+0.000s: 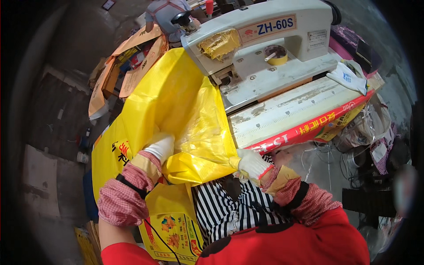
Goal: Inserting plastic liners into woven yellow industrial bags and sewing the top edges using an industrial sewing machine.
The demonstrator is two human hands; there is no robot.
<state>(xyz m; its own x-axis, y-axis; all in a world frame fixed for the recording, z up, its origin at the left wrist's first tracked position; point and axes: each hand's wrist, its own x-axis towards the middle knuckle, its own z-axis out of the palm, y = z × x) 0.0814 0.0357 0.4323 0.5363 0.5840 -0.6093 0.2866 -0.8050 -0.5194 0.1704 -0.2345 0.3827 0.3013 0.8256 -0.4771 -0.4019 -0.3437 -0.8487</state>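
Observation:
A large yellow woven plastic sack point(163, 106) spreads in front of me, its mouth held open towards my body and a clear inner film point(207, 119) showing inside. My right hand point(255, 164), in a white knit glove, is closed on the sack's edge at its near right corner. My left hand point(161, 147), gloved the same way, reaches into the fold at the mouth; the yellow material hides its fingers. Just beyond the sack's right side stands a pale industrial sewing machine point(265, 48), with its needle area beside the sack's upper edge.
A roll of yellow tape point(276, 54) and a white glove point(348, 78) lie on the machine and its table point(282, 112). A red printed strip point(304, 128) covers the table's front edge. Orange-brown sacks point(137, 57) and another person point(167, 15) are at the far left.

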